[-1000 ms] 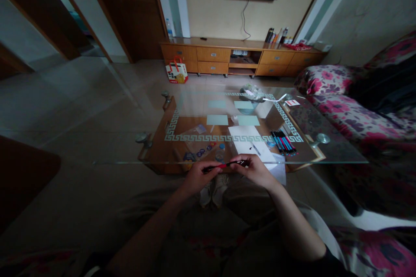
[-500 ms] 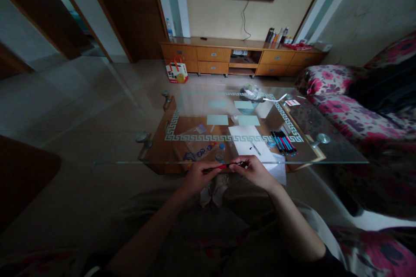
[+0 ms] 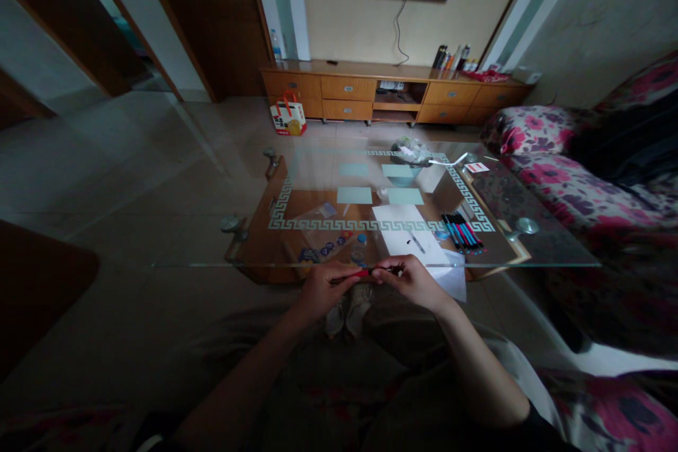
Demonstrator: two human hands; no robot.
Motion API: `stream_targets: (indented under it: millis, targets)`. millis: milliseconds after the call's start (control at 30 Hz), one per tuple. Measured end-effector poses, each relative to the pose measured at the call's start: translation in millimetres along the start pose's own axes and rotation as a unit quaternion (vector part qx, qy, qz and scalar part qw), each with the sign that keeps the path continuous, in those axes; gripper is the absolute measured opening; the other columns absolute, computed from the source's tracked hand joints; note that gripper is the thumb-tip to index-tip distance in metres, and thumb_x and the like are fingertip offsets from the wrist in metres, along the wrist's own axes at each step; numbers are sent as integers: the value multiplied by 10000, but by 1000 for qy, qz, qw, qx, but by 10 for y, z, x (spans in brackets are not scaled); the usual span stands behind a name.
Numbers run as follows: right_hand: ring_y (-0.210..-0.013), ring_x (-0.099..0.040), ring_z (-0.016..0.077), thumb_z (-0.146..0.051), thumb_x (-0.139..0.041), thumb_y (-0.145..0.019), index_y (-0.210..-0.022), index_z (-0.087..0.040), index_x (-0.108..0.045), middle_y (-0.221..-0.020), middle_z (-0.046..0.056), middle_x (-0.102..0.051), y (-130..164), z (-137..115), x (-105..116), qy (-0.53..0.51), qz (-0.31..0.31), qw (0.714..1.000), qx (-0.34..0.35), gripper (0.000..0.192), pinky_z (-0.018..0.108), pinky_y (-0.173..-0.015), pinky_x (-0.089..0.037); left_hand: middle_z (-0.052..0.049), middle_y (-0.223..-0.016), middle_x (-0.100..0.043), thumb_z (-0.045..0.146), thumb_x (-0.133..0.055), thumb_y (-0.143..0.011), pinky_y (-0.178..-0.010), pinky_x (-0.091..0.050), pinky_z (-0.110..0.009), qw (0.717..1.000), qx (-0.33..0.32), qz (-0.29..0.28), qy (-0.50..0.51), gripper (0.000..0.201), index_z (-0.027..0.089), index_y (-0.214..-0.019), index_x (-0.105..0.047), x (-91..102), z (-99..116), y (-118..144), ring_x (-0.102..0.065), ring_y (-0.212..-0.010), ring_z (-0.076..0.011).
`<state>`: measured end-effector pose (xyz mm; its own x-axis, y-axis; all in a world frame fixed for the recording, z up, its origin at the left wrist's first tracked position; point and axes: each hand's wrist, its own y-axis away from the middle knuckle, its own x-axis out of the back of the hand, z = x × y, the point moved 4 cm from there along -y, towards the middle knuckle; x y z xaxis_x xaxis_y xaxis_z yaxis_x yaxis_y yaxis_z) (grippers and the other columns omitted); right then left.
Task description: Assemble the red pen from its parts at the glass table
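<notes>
Between my two hands, by the front edge of the glass table (image 3: pixel 254 240), lies a red and black pen (image 3: pixel 364 273), held level. My left hand (image 3: pixel 325 287) pinches its left end. The fingers of my right hand (image 3: pixel 407 280) close on its right, black end, covering much of it. Just beyond my right hand is a white sheet of paper (image 3: pixel 397 226), with a grey pen (image 3: pixel 417 241) and a small black piece (image 3: pixel 408 242) on it. To the right sits a row of pink, blue and black pens (image 3: pixel 462 232).
A clear plastic bottle (image 3: pixel 359 247) and a plastic bag with round blue items (image 3: pixel 328 248) are left of the paper. Farther back are a bagged basket (image 3: pixel 410 152) and a red-and-white card (image 3: pixel 476 167). A floral sofa (image 3: pixel 609 183) flanks the table's right.
Both hands stay in nearly the same place on the pen. The right fingers have shifted very slightly; nothing else has visibly moved.
</notes>
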<state>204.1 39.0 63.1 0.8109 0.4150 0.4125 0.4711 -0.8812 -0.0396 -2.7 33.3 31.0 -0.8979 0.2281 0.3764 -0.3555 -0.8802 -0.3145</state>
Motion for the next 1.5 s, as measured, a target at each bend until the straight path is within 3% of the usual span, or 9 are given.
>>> stream_targets:
  millis: [267,767,1000,1133,1267,1400,1500]
  targets:
    - [-702,-588,171,-521,-532,-946,-810,-168,-719,-750,25,-686,10,2,-10,10,-6,1000,11,422,268,-657,-452,-56,-1013,-773,264,-674,-895,-834,-571,-319,998,-48,15,-28,201,247,-1072,-768,36,117,-27,-716,-907,-193]
    - [-631,-538,142,-531,-545,-933,-757,-156,-719,-674,10,-653,11,83,-72,14,-26,999,-21,449,244,-586,-394,-47,-937,-781,271,-671,-895,-803,-557,-301,997,-52,-2,-59,161,231,-1008,-778,40,121,-23,-713,-852,-180]
    - [-660,-580,149,-504,-632,-884,-859,-166,-762,-745,20,-708,-11,165,-147,4,-35,999,-35,363,246,-605,-429,-28,-1018,-752,215,-624,-898,-867,-507,-295,988,6,-111,-105,182,235,-1042,-734,1,126,-30,-687,-945,-184]
    - [-679,-601,153,-489,-672,-862,-866,-173,-763,-774,26,-725,-42,201,-214,14,-16,999,-25,330,246,-625,-443,-48,-1116,-720,209,-558,-930,-917,-492,-297,989,12,-125,-72,243,229,-1139,-679,-58,140,-9,-663,-1019,-181]
    - [-668,-598,153,-492,-685,-854,-855,-174,-759,-765,21,-723,-45,160,-251,29,-2,999,-15,327,246,-618,-439,-62,-1166,-704,313,-616,-915,-940,-497,-324,991,19,-117,-64,287,236,-1187,-660,-80,139,-1,-652,-1052,-203]
    - [-687,-599,164,-522,-634,-886,-867,-183,-741,-762,19,-711,-38,76,-183,38,1,999,-16,356,254,-613,-435,-51,-1173,-709,337,-578,-944,-952,-496,-335,991,11,-108,-82,271,264,-1184,-682,-54,114,-2,-650,-1079,-210]
    - [-710,-600,173,-523,-548,-938,-905,-186,-710,-804,36,-704,-43,82,19,82,88,992,-24,375,272,-648,-447,-48,-1085,-728,309,-565,-951,-897,-509,-315,991,12,-91,-100,216,246,-1096,-713,-29,78,0,-669,-1003,-199]
